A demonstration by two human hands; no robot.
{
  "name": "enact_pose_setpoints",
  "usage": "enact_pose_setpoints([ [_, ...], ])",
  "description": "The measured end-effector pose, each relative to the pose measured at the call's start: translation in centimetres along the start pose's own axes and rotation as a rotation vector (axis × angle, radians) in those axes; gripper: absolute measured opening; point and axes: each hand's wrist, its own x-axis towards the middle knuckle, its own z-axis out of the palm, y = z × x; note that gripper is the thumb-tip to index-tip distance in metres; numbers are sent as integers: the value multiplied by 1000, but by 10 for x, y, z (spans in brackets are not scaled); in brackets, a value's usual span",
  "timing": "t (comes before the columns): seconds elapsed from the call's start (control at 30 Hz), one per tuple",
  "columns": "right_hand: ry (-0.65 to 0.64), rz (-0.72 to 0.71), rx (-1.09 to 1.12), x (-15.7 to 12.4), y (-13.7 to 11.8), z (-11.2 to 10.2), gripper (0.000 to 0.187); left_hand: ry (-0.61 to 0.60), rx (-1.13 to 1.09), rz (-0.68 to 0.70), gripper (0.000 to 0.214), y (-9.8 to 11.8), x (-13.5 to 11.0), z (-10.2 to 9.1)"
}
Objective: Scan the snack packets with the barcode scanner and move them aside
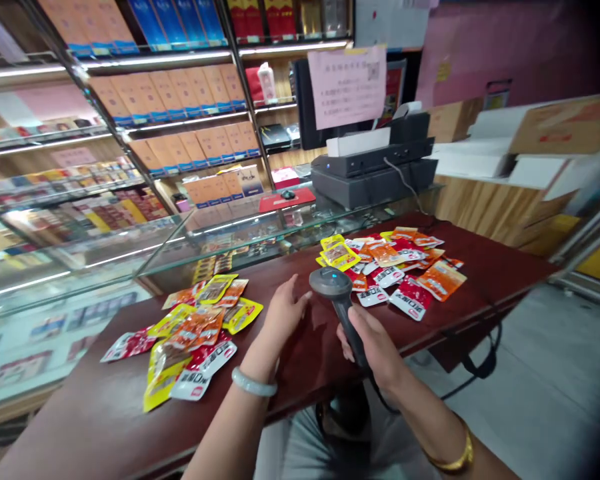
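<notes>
My right hand [373,343] is wrapped round the handle of a dark grey barcode scanner [331,283], its head tilted up and pointing left over the table. Just left of it, my left hand [286,307] is low over the table with fingers extended and thumb apart, holding nothing. To the left lies a loose pile of snack packets [195,330] in yellow, orange, and red and white. A second heap of similar snack packets [390,260] spreads out beyond the scanner, to the right. The scanner's cable hangs down below my right wrist.
The dark red table [300,373] meets a glass display counter [220,240] at its far side. A black cash register base [370,180] and a monitor with a pink sign [347,87] stand on the counter. Cardboard boxes [565,127] are stacked at right; shelves of boxed goods [170,93] rise behind.
</notes>
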Motion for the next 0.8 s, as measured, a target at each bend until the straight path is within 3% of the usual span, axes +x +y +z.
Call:
enact_pose_setpoints([
  [0.13, -130, 50, -10, -2, 12, 18, 44, 78, 694, -77, 72, -32, -46, -43],
  [0.27, -212, 103, -31, -4, 21, 35, 49, -21, 960, -132, 83, -53, -67, -60],
  [0.53, -200, 126, -42, -9, 20, 35, 50, -136, 999, -30, 81, -55, -80, -52],
  [0.8, -169, 69, -50, -14, 21, 23, 46, -211, 739, -25, 75, -24, -109, -52],
])
